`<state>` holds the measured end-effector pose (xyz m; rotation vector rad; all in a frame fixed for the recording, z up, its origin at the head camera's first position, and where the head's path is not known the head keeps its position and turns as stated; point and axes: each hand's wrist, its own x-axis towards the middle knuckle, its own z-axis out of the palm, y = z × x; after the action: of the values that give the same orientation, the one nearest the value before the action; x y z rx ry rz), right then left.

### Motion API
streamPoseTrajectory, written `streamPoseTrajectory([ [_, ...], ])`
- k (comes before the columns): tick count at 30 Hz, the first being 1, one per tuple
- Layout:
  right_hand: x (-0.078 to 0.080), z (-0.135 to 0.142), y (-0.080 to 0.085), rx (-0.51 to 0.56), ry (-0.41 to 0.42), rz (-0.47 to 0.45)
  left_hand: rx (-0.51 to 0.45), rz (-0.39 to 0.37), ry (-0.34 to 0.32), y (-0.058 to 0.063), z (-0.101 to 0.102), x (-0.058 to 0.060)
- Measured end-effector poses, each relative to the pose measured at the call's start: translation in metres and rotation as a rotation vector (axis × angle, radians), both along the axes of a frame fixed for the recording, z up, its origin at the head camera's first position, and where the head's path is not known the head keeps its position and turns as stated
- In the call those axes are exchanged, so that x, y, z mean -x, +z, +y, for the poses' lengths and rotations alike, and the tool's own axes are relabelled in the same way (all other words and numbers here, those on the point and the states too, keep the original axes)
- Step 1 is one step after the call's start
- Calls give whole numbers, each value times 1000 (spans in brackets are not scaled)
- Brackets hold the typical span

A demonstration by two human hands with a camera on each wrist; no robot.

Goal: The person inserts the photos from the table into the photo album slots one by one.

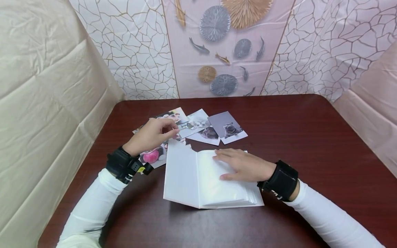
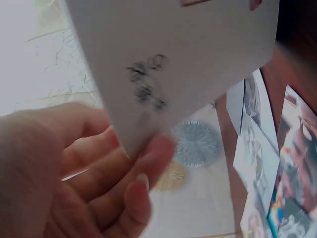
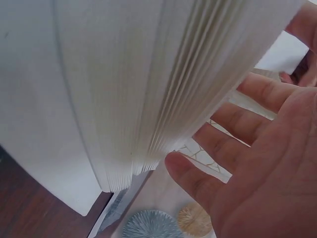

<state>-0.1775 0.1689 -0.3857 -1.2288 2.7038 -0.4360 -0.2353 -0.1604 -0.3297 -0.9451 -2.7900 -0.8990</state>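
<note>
A white photo album point(image 1: 217, 193) lies open on the table, its front cover point(image 1: 182, 175) raised at a slant on the left. My left hand point(image 1: 152, 136) is at the top corner of that cover and pinches it between thumb and fingers. Small dark marks show on the outside of the cover point(image 2: 183, 54) in the left wrist view. Across the upper part of the clear-sleeved right page rests my right hand point(image 1: 240, 164), its fingers fairly straight. The right wrist view shows the thick stack of page edges point(image 3: 163, 99) beside those fingers point(image 3: 233, 119).
Behind the album several photo cards overlap. One with a grey cat point(image 1: 227, 125) is rightmost, a pale card point(image 1: 195, 122) lies beside it, and a card with a pink round shape point(image 1: 153, 155) is partly under my left wrist. The brown table point(image 1: 294, 127) ends at a patterned cloth backdrop.
</note>
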Motion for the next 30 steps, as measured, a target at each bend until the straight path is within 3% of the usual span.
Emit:
streamPoseTrajectory([
  [4,1,1,0,-8,-8,-4,51,-75,-73,-4,-5,3],
  [13,2,2,1,-19,-20,-9,144,-96,-160,-9,-12,8],
  [23,8,5,-2,-49,-88,-78,269,-272,-131,-21,-26,5],
  [30,10,5,-2,-52,-110,-94,301,-274,-166,-31,-30,5],
])
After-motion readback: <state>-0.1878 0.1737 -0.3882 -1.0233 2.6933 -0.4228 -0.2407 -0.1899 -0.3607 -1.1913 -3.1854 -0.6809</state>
